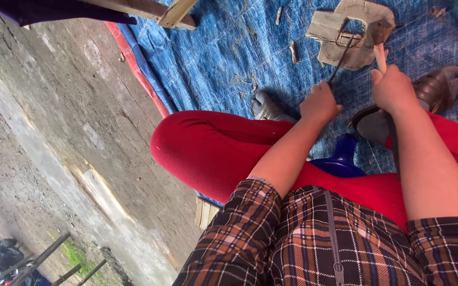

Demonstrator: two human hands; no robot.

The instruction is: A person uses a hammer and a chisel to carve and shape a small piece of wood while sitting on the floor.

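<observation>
My left hand (320, 103) is closed around a thin dark metal tool (340, 61) whose tip reaches a flat grey cut-out piece of wood (359, 24) lying on the blue tarp (213, 58). My right hand (393, 90) grips a pale wooden handle (380, 55) just right of that tool, close to the wood piece's lower edge; the handle's head is hidden. Both forearms reach out over my red trousers (208, 148) from plaid sleeves (250, 233).
A brown sandal (443, 85) sits right of my right hand, and a grey shoe (266, 106) left of my left hand. A blue plastic object (340, 159) shows between my legs. Wooden planks (170, 13) lie at the top. Bare concrete (70, 122) spreads left of the tarp.
</observation>
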